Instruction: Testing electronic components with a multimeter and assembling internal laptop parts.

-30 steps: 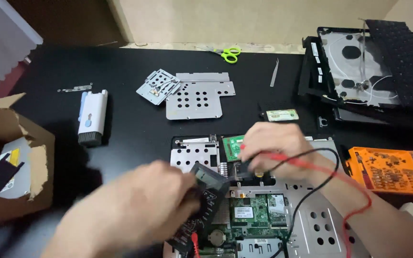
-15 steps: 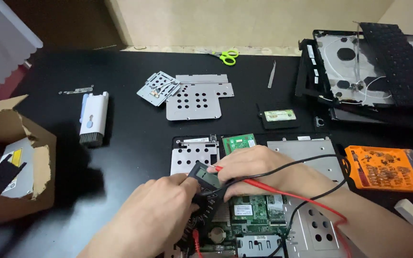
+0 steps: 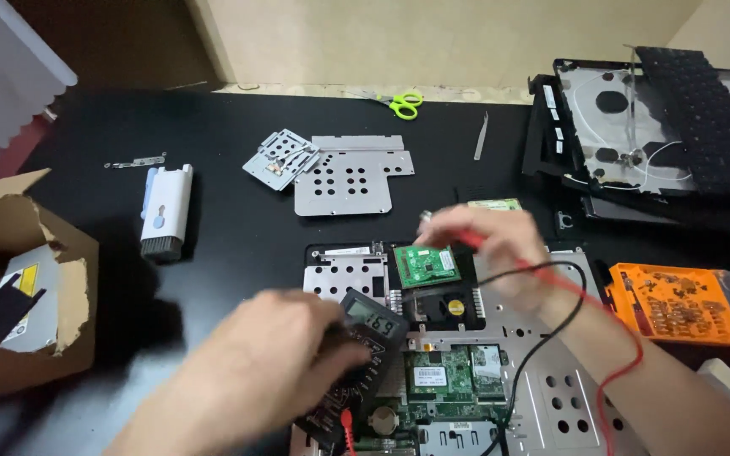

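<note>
Nearest the camera, the left hand (image 3: 268,359) lies over one black multimeter (image 3: 356,359), its fingers curled down on the meter's face; motion blur hides exactly how tightly they press. The meter rests on the opened laptop chassis (image 3: 542,380), beside two green circuit boards: a larger one (image 3: 454,371) low in the frame and a smaller one (image 3: 427,265) higher up, with one round fan (image 3: 445,306) between them. Two leads, one red (image 3: 623,355) and one black (image 3: 551,338), loop from the meter across the right forearm. The right hand (image 3: 492,245) hovers just above the smaller board, fingers pinched closed around a probe (image 3: 449,224) whose tip is blurred.

To the right sits one orange parts tray (image 3: 678,304); to the left, one torn cardboard box (image 3: 40,287). Farther back on the black table (image 3: 213,143) lie two perforated metal plates (image 3: 344,173), one white cleaning tool (image 3: 166,211), one pair of tweezers (image 3: 482,137) and one pair of green-handled scissors (image 3: 400,103). At far right, stacked laptop shells (image 3: 627,127) carry one keyboard (image 3: 703,110).
</note>
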